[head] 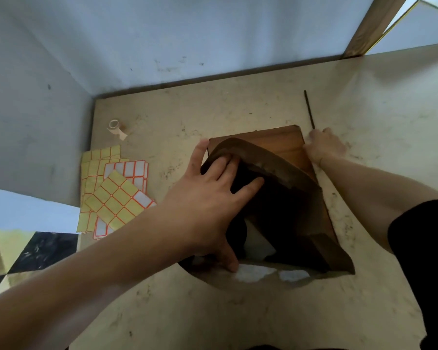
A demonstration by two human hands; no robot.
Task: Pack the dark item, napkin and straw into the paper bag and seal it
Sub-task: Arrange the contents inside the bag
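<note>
A brown paper bag (286,145) lies flat on the beige table (238,311), its mouth open toward me. My left hand (208,198) spreads across the mouth and grips the lifted upper rim, with fingers curled over it. A white napkin (257,242) shows inside the bag and at its lower lip. A dark rounded shape (238,232) sits beside the napkin; the rest of the inside is in shadow. A thin dark straw (309,109) lies on the table beyond the bag's far right corner. My right hand (325,146) rests there, fingertips at the straw's near end; its grip is hidden.
Yellow and white sticker sheets (111,193) are stacked at the table's left edge, with a small tape roll (114,126) behind them. Pale walls close off the left and back. A wooden post (372,26) stands at the back right. Tiled floor (36,248) shows lower left.
</note>
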